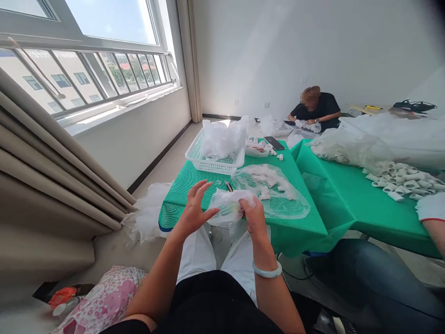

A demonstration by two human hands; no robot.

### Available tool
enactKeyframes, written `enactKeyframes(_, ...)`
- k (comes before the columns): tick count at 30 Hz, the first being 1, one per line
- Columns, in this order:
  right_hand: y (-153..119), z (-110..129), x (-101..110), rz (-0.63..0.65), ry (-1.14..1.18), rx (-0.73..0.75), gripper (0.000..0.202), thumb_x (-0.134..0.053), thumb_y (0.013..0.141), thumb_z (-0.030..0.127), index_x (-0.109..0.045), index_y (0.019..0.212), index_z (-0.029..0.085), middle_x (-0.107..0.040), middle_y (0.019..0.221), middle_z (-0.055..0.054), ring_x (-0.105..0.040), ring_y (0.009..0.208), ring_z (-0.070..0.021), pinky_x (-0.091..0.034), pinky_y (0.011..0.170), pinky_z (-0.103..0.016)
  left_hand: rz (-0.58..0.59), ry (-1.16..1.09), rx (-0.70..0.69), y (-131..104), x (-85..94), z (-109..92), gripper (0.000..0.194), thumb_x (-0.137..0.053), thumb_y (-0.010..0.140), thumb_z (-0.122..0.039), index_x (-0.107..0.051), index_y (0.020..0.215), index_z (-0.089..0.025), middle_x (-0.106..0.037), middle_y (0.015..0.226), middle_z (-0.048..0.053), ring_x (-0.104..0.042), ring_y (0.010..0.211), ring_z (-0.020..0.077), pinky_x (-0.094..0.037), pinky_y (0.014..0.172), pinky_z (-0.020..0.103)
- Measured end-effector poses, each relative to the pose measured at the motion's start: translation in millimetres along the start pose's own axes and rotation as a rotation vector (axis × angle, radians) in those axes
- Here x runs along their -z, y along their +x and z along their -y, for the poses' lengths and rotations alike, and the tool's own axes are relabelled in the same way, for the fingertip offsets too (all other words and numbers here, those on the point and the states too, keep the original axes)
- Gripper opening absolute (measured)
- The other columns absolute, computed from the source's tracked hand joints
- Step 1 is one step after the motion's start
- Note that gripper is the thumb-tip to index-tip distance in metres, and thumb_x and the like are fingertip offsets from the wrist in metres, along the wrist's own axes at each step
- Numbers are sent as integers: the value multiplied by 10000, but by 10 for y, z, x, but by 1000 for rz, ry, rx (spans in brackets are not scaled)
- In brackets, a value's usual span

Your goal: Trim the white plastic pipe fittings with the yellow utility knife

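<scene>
My right hand (255, 214) is closed on a crumpled clear plastic bag (225, 204), held at the table's near edge above my lap. Just left of that bag, my left hand (196, 211) is raised with its fingers spread and nothing in it. What the bag contains, if anything, cannot be made out. Behind my right hand a larger clear bag (292, 204) lies on the green cloth, with white pipe pieces (264, 176) in it. A small dark tool (228, 186) lies beyond the bag I hold.
A white plastic basket (215, 166) heaped with clear bags stands at the back left. A dark phone (274, 142) lies at the far edge. White pipe fittings (405, 181) cover part of the right table (368, 208). A co-worker (323, 109) sits beyond; another person's gloved hand (431, 206) is at right.
</scene>
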State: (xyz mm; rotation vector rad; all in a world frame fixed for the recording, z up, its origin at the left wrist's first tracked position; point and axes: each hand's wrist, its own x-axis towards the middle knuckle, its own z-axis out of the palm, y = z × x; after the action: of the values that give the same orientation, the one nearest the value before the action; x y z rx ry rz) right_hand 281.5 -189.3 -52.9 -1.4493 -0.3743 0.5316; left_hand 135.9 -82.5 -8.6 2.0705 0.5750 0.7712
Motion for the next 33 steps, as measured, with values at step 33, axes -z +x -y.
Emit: enactKeyframes(33, -37, 63, -454, 519, -987, 354, 238, -459, 857, 259, -563, 1038, 145, -635, 1010, -125, -579, 975, -230, -437, 838, -339, -219, -243, 343, 279, -323, 491, 163, -524, 639, -75, -629, 734, -156, -606, 692, 4, -508, 616, 124, -389, 595, 239)
